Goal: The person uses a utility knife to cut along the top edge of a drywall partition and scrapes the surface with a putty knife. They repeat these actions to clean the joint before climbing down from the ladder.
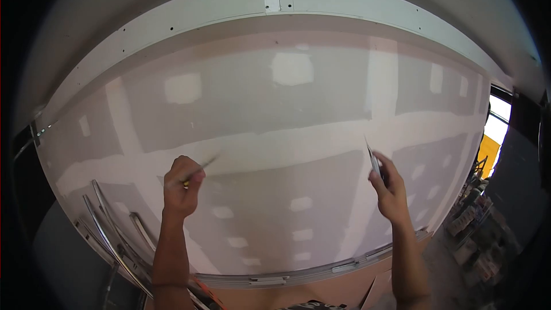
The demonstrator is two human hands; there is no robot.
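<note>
My left hand [183, 182] is closed round a thin tool [208, 162] whose blurred grey tip points up and right. A bit of yellow shows at its lower end, and its kind cannot be made out. On the right, my right hand [390, 186] grips a slim silver-grey knife [374, 162], its narrow pointed blade aimed upward. Both hands are raised in front of a grey plasterboard wall [247, 103], well apart from each other. Pale filler bands run along the wall's joints, and a filler patch [293, 69] sits high in the middle.
A white boxed bulkhead [212, 7] with dark screw heads spans the top. Curved metal lengths [109, 247] lean at lower left. Metal strips [270, 280] lie along the wall's foot. Cluttered boxes and materials [476, 229] stand at right, below a bright opening [498, 120].
</note>
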